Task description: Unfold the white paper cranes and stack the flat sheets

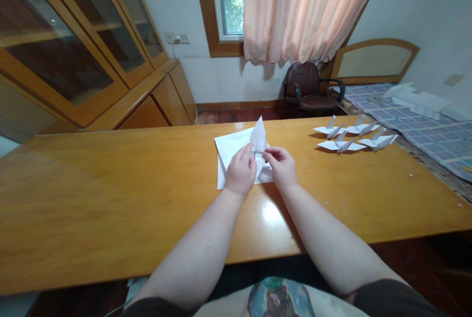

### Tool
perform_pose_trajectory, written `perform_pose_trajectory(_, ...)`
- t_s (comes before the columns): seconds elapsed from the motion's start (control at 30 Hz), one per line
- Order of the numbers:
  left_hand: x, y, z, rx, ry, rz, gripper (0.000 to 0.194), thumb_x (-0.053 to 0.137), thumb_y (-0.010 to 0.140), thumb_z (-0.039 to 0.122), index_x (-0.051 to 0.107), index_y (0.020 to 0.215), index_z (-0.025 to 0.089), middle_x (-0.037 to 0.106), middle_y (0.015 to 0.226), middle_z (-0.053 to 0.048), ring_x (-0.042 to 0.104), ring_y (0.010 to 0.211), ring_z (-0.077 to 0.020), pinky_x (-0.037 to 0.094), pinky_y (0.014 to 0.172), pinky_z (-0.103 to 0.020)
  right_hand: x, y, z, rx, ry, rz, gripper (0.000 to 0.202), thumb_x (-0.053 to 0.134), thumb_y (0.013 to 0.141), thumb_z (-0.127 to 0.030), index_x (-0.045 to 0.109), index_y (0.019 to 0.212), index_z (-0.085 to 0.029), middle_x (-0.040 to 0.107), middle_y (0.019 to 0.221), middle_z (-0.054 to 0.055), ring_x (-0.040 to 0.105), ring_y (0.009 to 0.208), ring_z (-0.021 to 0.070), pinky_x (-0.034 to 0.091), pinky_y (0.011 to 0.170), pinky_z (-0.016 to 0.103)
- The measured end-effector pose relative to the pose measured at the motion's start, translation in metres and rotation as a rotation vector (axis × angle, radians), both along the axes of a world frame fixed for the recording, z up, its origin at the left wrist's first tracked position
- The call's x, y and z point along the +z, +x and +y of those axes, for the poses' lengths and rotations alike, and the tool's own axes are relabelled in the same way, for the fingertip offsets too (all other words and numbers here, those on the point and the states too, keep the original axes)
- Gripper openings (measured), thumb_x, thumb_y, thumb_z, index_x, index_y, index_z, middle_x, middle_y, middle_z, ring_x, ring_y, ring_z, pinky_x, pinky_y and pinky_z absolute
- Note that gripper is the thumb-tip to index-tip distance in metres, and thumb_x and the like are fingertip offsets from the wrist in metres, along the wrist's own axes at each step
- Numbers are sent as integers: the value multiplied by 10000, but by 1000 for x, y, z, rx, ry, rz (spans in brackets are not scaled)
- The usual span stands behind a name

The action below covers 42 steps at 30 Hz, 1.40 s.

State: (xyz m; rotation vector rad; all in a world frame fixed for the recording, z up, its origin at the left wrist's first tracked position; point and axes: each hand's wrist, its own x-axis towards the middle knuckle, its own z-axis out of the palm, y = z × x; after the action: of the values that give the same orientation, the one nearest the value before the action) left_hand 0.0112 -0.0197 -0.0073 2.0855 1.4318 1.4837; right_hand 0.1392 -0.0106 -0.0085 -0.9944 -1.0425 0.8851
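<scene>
Between my two hands is a folded white paper, its pointed tip turned away from me toward the far side. My left hand grips its left edge with thumb and fingers. On its right edge my right hand pinches the paper between thumb and forefinger. Beneath lie white paper sheets on the wooden table, partly hidden by my hands. The lower part of the folded piece is partly covered by my fingers.
Several folded paper cranes stand at the table's right. The wooden table stretches wide to the left. Beyond it are a brown armchair, a glass-doored cabinet and a bed with more white paper.
</scene>
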Motion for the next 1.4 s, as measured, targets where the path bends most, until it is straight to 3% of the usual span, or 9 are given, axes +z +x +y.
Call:
perform_pose_trajectory(0.27, 5, -2, 3, -32, -48, 17, 446, 526, 817, 245, 492, 1259, 195, 563, 1207, -123, 505, 1135, -258, 363, 1027, -426, -4, 6, 6, -4, -24, 40, 189, 700, 661, -331, 624, 771, -198, 623, 662, -10, 548, 573, 117, 471, 581, 274)
perform_pose_trajectory(0.43, 8, -2, 2, -46, -69, 26, 502, 554, 775, 205, 485, 1272, 202, 553, 1211, -119, 503, 1128, -264, 357, 1031, -431, -8, 6, 9, 65, -68, 127, 203, 715, 642, -330, 617, 762, -198, 621, 656, -20, 544, 550, 113, 465, 568, 272)
perform_pose_trajectory(0.6, 6, -1, 2, -37, -85, -13, 442, 514, 797, 190, 528, 1239, 198, 586, 1167, -122, 520, 1100, -266, 358, 1017, -434, -8, 5, 9, 39, -61, 131, 203, 724, 629, -327, 622, 748, -197, 632, 664, -13, 561, 586, 123, 478, 602, 281)
perform_pose_trajectory(0.77, 7, -2, 2, -54, -129, -226, 317, 543, 795, 222, 630, 1100, 224, 641, 1062, -80, 559, 1028, -232, 391, 984, -384, -8, 6, 11, 14, -61, 140, 224, 736, 604, -324, 620, 745, -194, 636, 696, -9, 576, 642, 130, 477, 634, 278)
perform_pose_trajectory(0.97, 6, 0, 6, -67, -328, -575, 196, 615, 762, 326, 673, 886, 185, 670, 875, -55, 597, 808, -184, 461, 801, -321, -8, 8, 15, -23, -89, 134, 241, 686, 658, -350, 638, 826, -185, 638, 713, 5, 546, 607, 127, 447, 605, 285)
perform_pose_trajectory(1.17, 5, 5, 11, -225, -463, -732, 166, 642, 722, 301, 649, 825, 171, 647, 786, -9, 572, 749, -139, 443, 750, -271, -8, 6, 11, -33, -32, -93, 366, 702, 650, -355, 612, 961, -183, 633, 854, 37, 544, 705, 146, 457, 674, 303)
perform_pose_trajectory(1.4, 11, 4, 7, -250, -467, -737, 163, 642, 718, 304, 654, 814, 173, 650, 788, -13, 576, 753, -148, 450, 724, -269, -4, 3, 4, -134, 106, -439, 447, 710, 639, -321, 557, 1042, -201, 599, 979, 64, 552, 765, 172, 464, 709, 334)
